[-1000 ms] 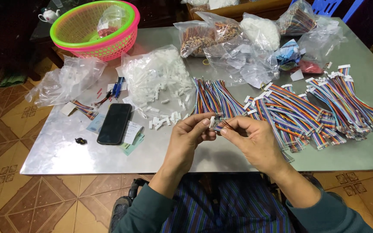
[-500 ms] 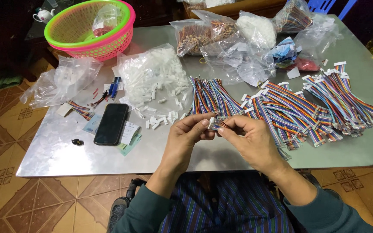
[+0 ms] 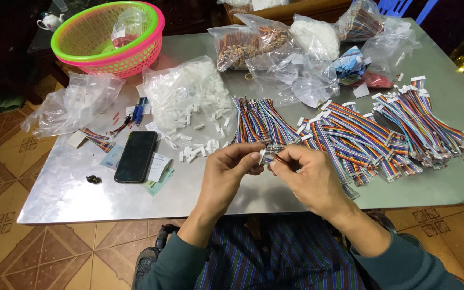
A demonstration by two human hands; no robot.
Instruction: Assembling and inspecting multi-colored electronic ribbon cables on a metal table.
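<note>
Over the near edge of the dull grey metal tabletop (image 3: 71, 198), both hands meet around one small white plastic connector housing (image 3: 262, 156). The left hand (image 3: 232, 172) pinches the housing between thumb and fingertips, while the right hand (image 3: 310, 177) pinches the end of a short rainbow-coloured ribbon wire (image 3: 275, 153) against it. Compared with a second ago the hands sit in almost the same place in front of the black smartphone (image 3: 135, 156), the fingers only drawn a little closer, so the fitting looks to be in progress rather than finished. Just beyond the phone lies a clear bag of loose white housings (image 3: 189, 96), to its right fan out the bundles of rainbow wires (image 3: 361, 134), and far behind it stands a pink-and-green plastic basket (image 3: 108, 37).
</note>
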